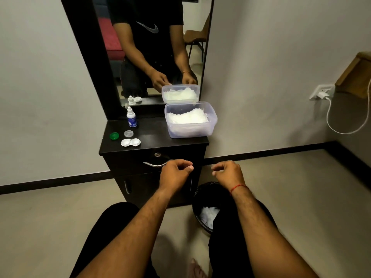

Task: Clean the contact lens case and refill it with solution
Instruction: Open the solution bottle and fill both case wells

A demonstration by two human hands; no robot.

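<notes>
Two empty, loosely curled: my left hand (176, 174), my right hand (227, 172). I'd steady the lens case (130, 142); squeeze the solution bottle (131, 118) gently.

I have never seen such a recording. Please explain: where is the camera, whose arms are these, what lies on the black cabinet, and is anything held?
There is one picture, taken by a camera worn on the person's head, looking down; no machine. The left hand and right hand hang loosely curled before the drawer and hold nothing. On the black cabinet lie a white lens case, open, a green cap, a clear cap, a solution bottle and a plastic box of tissues. The mirror repeats them. A bin stands on the floor.
</notes>
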